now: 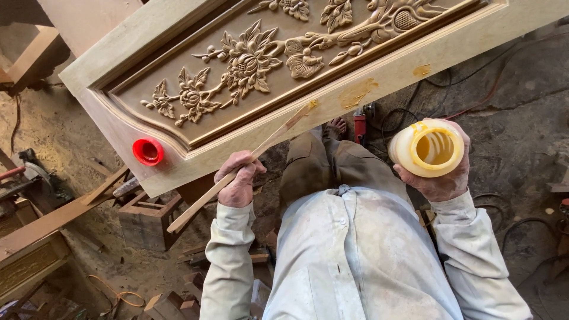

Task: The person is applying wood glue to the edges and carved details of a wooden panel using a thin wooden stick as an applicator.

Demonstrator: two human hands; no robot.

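Wooden and thin, the spreading stick (237, 172) runs up from my left hand (239, 185) to the frame of the carved door panel (249, 65), its yellow-smeared tip (309, 106) resting on the lower rail just below the moulded edge. My left fingers are curled tight around the stick near its middle, the loose end poking down past my wrist. My right hand (441, 175) is wrapped about a pale plastic jar (428, 148) of yellow glue, tipped so its open mouth faces me, held well apart from the panel. The jar's red cap (148, 151) sits on the rail near the corner. Two yellow patches (358, 92) already mark the rail further along. To do this well, I judge the stick should lie almost flat and press the paste into the grain, then scrape off the excess before it skins, keeping clear of the flower carving (249, 59). Below me lie offcuts, a wooden crate (145, 219) and cables on the dusty floor (521, 118).
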